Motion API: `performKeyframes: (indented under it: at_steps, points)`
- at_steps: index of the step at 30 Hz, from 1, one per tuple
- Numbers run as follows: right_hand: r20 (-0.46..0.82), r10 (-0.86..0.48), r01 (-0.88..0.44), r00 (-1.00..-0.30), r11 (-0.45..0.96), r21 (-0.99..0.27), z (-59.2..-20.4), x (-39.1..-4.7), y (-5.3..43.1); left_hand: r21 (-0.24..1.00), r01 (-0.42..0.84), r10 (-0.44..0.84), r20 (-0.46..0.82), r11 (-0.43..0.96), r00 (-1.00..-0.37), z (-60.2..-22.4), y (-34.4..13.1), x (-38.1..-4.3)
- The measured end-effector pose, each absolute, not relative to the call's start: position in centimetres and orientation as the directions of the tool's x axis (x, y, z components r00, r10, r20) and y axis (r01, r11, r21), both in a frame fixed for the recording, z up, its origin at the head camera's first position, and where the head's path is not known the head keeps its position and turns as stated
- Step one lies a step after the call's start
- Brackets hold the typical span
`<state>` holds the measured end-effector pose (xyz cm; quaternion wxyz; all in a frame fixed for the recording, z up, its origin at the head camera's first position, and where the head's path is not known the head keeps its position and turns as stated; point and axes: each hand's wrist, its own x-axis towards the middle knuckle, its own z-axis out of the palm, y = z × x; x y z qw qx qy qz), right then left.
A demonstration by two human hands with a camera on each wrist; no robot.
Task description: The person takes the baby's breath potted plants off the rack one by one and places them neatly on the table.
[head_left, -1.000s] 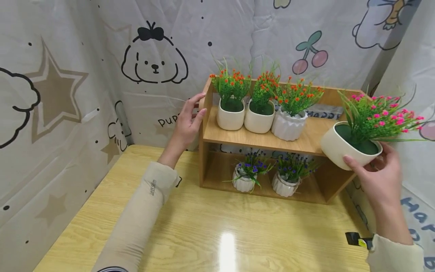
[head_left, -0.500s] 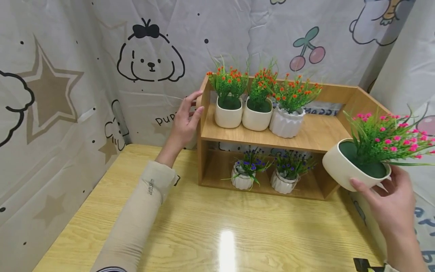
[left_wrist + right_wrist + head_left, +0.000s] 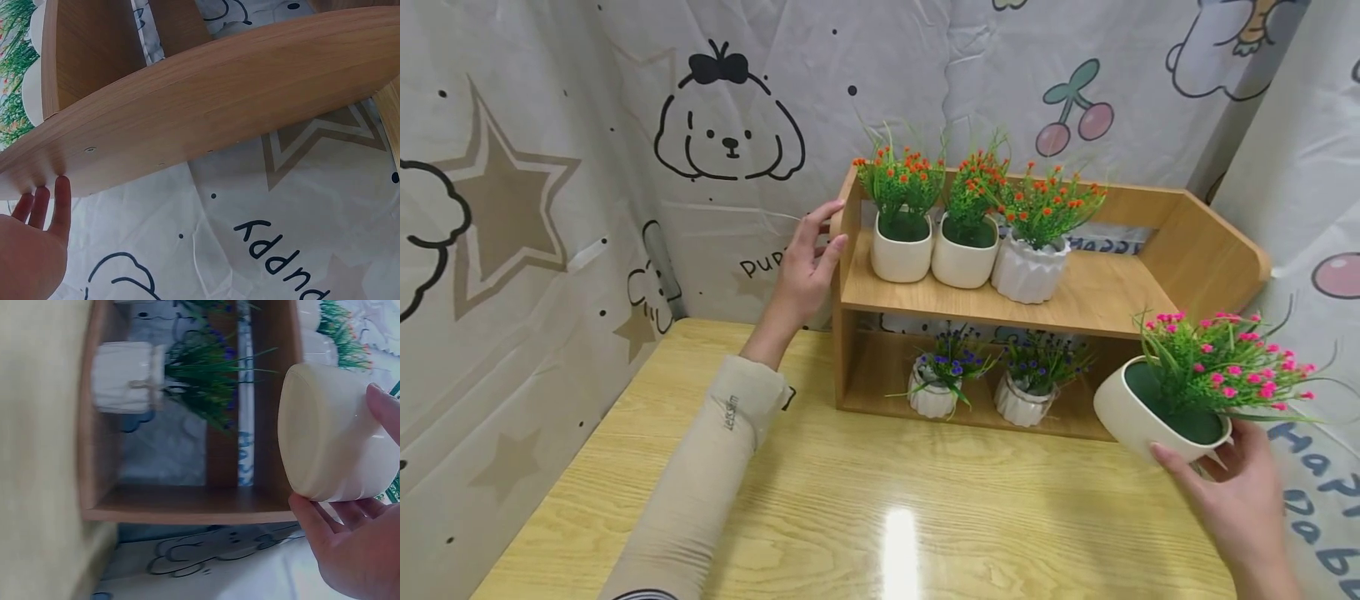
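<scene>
My right hand holds a potted plant with pink flowers, its cream pot tilted, in front of the right end of a two-tier wooden shelf. In the right wrist view, the thumb and fingers grip the pot on its sides, its flat base turned toward the shelf. My left hand rests against the shelf's left side panel; the left wrist view shows straight fingertips touching that panel. Toward the left of the upper tier stand two cream pots and a white ridged pot, all with orange flowers.
Two small white pots with purple flowers stand on the lower tier. The shelf sits at the back of a yellow wood-grain table. Printed white curtains hang behind and at both sides.
My right hand has carried the pink-flowered plant down and away from the upper tier's right end, uncovering the right side panel. The left hand has stayed at the left panel.
</scene>
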<state>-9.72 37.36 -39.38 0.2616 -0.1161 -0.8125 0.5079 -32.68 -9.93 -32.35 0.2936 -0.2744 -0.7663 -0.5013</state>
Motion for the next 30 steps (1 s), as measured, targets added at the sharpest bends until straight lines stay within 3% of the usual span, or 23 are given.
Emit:
performKeyframes:
  at_steps: [7,16,22,30]
  points:
    - [0.284,0.414,-0.032,-0.865,0.519,-0.854,-42.8,-9.4,38.1,0.605,0.717,0.134,0.725,0.346,-0.676,-32.4,-10.0,-32.6]
    - [0.250,0.380,-0.103,-0.891,0.367,-0.925,-45.7,-9.4,38.7,0.612,0.714,0.130,0.721,0.340,-0.680,-32.4,-10.0,-32.8]
    - [0.208,0.400,-0.028,-0.893,0.412,-0.911,-47.4,-9.5,39.1,0.610,0.727,0.124,0.733,0.316,-0.669,-32.5,-9.9,-32.8]
    - [0.207,0.393,-0.028,-0.896,0.415,-0.909,-48.3,-9.6,39.0,0.616,0.729,0.110,0.737,0.297,-0.667,-32.5,-9.8,-32.9]
